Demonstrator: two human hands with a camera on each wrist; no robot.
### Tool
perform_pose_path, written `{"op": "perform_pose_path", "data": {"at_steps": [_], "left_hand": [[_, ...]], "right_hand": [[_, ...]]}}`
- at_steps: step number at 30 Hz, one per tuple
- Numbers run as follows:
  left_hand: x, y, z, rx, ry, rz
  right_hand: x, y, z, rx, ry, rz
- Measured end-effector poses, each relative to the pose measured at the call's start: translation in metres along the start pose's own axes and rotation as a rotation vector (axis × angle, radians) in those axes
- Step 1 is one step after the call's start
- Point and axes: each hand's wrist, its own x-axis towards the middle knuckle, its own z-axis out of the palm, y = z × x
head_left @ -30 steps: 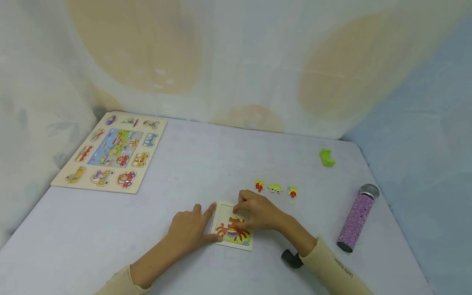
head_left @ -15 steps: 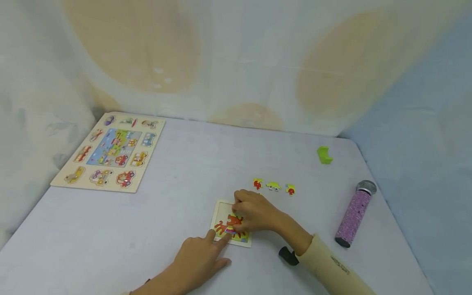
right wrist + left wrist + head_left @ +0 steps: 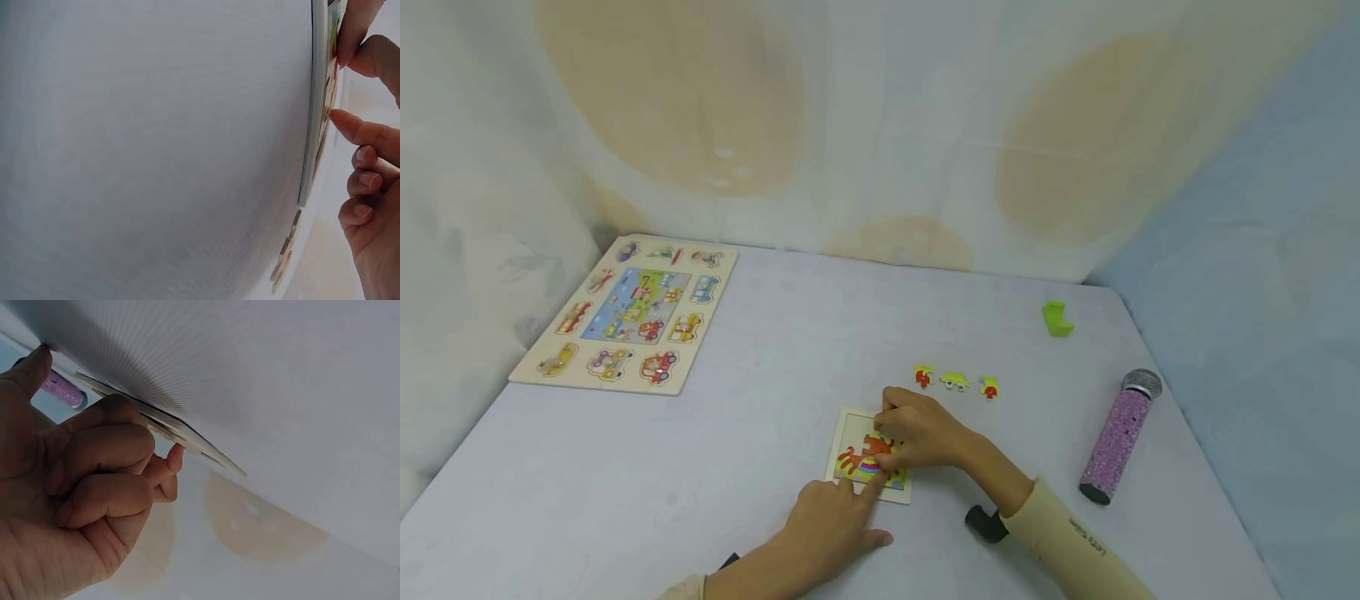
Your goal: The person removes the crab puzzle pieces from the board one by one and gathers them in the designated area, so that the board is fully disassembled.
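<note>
- Across the middle of the counter (image 3: 760, 350), the work centres on a small puzzle tray, near three loose pieces lying on its far right side.
- Left hand (image 3: 833, 521): index finger extended, its tip on the near part of the picture, just beside the right thumb; thumb spread off to the right, other fingers curled toward the palm. A second ago it lay spread along the tray's left rim; half a second ago its fingertip lay farther left. The change suggests pressing the picture rather than bracing the rim.
- Right hand (image 3: 923, 429): index finger and thumb apparently pinching a red piece, remaining fingers curled; place nearly unchanged.
- Puzzle tray (image 3: 855, 428): flat on the counter, its far left part bare, picture pieces filling the near part.
- Red piece (image 3: 872, 447): within the tray, between the right index finger and thumb; whether fully seated cannot be told.
- Loose pieces (image 3: 955, 381): three in a row beyond the right hand, as in both earlier frames, so apparently not yet fitted.
</note>
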Motion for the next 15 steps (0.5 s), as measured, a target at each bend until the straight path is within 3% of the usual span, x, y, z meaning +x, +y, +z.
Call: {"op": "perform_pose_path", "data": {"at_steps": [5, 8, 12, 15], "left_hand": [[0.001, 0.001, -0.001, -0.003, -0.017, -0.003], [0.001, 0.000, -0.001, 0.006, -0.020, -0.005], [0.002, -0.002, -0.002, -0.005, -0.027, -0.001], [0.003, -0.004, -0.001, -0.014, -0.015, 0.009]], "right_hand": [[-0.001, 0.000, 0.000, 0.021, -0.001, 0.027], [0.000, 0.000, -0.001, 0.068, -0.019, 0.088], [0.003, 0.002, -0.004, 0.185, -0.054, 0.178], [0.009, 0.005, -0.007, 0.277, -0.086, 0.199]]}}
